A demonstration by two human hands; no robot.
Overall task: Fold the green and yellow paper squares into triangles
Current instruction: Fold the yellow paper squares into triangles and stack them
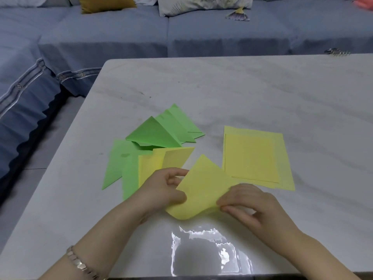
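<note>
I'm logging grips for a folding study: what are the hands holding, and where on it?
One yellow sheet, curled over and not yet creased. The left hand pinches its left edge; the right hand pinches its right corner.

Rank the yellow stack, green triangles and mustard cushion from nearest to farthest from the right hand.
1. Yellow stack: on the table, just beyond the right hand, which pinches a yellow sheet.
2. Green triangles: farther off, across to the left.
3. Mustard cushion: far back on the sofa, upper left.
</note>
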